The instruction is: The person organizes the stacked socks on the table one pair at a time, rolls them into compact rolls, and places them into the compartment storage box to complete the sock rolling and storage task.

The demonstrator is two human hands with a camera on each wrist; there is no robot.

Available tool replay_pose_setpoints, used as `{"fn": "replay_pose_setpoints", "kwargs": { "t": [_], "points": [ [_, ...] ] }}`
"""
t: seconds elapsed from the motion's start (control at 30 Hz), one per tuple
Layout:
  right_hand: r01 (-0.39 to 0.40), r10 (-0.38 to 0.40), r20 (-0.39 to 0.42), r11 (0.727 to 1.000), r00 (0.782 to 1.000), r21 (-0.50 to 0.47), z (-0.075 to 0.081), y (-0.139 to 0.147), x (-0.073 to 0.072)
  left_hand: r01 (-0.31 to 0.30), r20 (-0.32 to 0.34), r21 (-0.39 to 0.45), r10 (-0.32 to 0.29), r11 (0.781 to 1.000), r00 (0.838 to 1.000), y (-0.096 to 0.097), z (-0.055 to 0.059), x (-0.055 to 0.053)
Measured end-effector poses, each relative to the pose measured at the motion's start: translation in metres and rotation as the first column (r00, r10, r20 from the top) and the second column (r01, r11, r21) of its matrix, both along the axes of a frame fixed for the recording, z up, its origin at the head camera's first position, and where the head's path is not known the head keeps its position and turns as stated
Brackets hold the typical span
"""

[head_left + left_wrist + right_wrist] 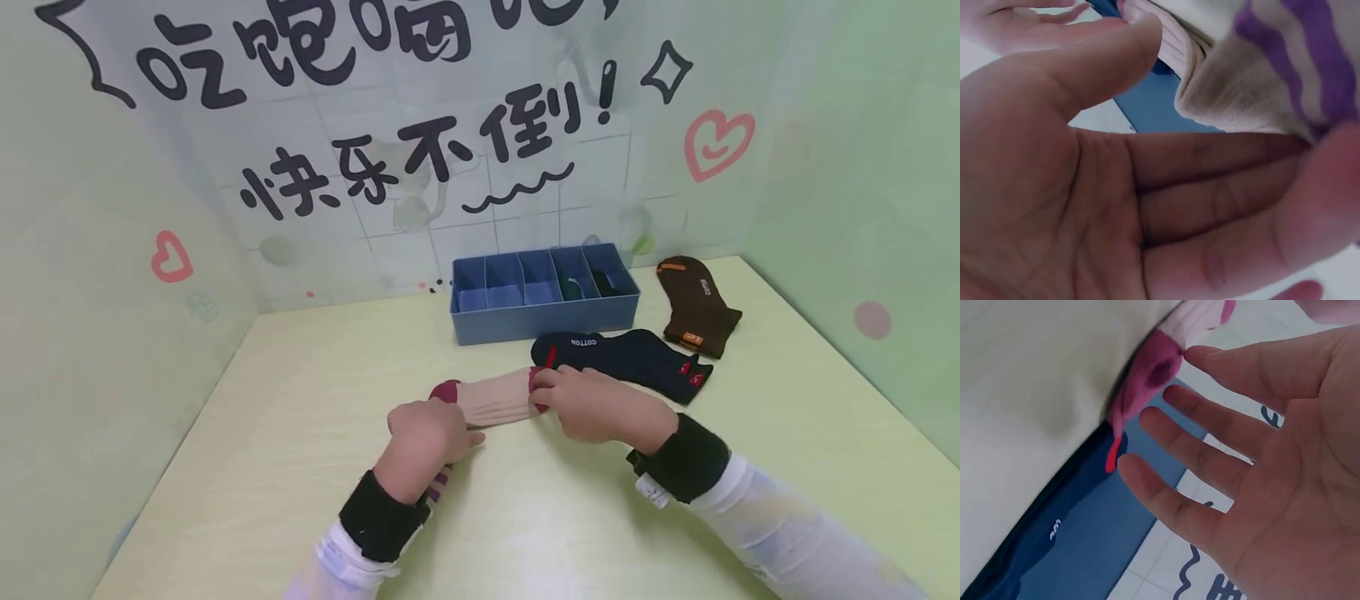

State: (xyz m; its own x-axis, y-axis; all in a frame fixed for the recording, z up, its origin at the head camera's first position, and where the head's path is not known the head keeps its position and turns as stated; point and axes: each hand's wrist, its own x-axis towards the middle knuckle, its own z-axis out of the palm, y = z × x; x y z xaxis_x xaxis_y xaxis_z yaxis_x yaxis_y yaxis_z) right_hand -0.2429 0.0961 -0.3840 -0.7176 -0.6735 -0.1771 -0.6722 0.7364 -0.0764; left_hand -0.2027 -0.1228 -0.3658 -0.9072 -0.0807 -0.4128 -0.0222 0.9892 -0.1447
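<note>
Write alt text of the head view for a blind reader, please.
A left hand and right hand touch opposite ends of a pink sock at a pale table; beyond are a navy sock, brown sock and blue divided box.

Head view: your left hand (429,429) covers part of the pink sock (495,398); wall lettering (305,57) cropped by the top edge. Green item (572,289) in the blue box (546,322) too small to identify. Left wrist view: purple-striped fabric (1317,59) cut off.

Counting two hands (431,429) (588,404), one box (547,323), five compartments (472,298).
Also showing three socks or stacked pairs (495,400) (622,358) (697,304), two dark bundles (572,289) (603,283), two hearts (172,257) (716,153).
</note>
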Motion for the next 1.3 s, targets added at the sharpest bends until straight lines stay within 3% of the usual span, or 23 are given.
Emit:
{"fn": "replay_pose_setpoints", "kwargs": {
  "t": [0.13, 0.23, 0.33, 0.4, 0.5, 0.53, 0.6, 0.67, 0.83, 1.0, 1.17, 1.3],
  "points": [
    [0.002, -0.002, 0.004, 1.0, 1.0, 0.012, -0.006, -0.005, 0.003, 0.042, 0.046, 0.077, -0.045, 0.996, 0.998, 0.004, 0.001, 0.004],
    [0.045, -0.046, 0.027, 0.999, 0.999, 0.026, -0.008, -0.008, 0.005, 0.068, 0.098, 0.174, -0.086, 0.982, 0.991, 0.008, 0.003, 0.008],
    [0.093, -0.093, -0.008, 0.994, 0.996, 0.048, -0.01, -0.009, 0.006, 0.164, 0.114, 0.229, -0.194, 0.96, 0.974, 0.013, 0.006, 0.014],
    [0.112, -0.109, -0.045, 0.992, 0.993, 0.065, -0.012, -0.009, 0.007, 0.284, 0.08, 0.236, -0.309, 0.93, 0.948, 0.017, 0.006, 0.017],
    [0.091, -0.088, -0.049, 0.994, 0.995, 0.062, -0.013, -0.009, 0.008, 0.476, 0.013, 0.217, -0.49, 0.853, 0.872, 0.026, 0.002, 0.022],
    [0.081, -0.079, -0.032, 0.995, 0.996, 0.052, -0.014, -0.009, 0.008, 0.515, -0.002, 0.211, -0.527, 0.831, 0.85, 0.028, 0.001, 0.024],
    [0.063, -0.064, 0.011, 0.998, 0.998, 0.027, -0.013, -0.01, 0.008, 0.542, -0.01, 0.212, -0.553, 0.813, 0.833, 0.032, -0.002, 0.026],
    [0.055, -0.055, 0.05, 0.998, 0.997, 0.01, -0.01, -0.009, 0.01, 0.529, -0.013, 0.199, -0.537, 0.825, 0.843, 0.034, -0.005, 0.026],
    [0.019, -0.022, 0.086, 0.999, 0.996, 0.042, 0.009, -0.005, 0.022, 0.459, -0.045, 0.134, -0.458, 0.878, 0.888, 0.031, -0.007, 0.023],
    [-0.095, 0.092, 0.067, 0.995, 0.994, 0.042, 0.022, -0.006, 0.043, 0.438, -0.071, 0.138, -0.432, 0.889, 0.899, 0.023, -0.012, 0.011],
    [-0.187, 0.179, 0.118, 0.981, 0.977, 0.057, 0.015, -0.01, 0.068, 0.412, -0.091, 0.178, -0.402, 0.894, 0.911, 0.016, -0.013, 0.002],
    [-0.24, 0.231, 0.143, 0.97, 0.962, 0.043, 0.008, -0.013, 0.077, 0.396, -0.083, 0.198, -0.387, 0.897, 0.918, 0.013, -0.011, -0.001]
  ]
}}
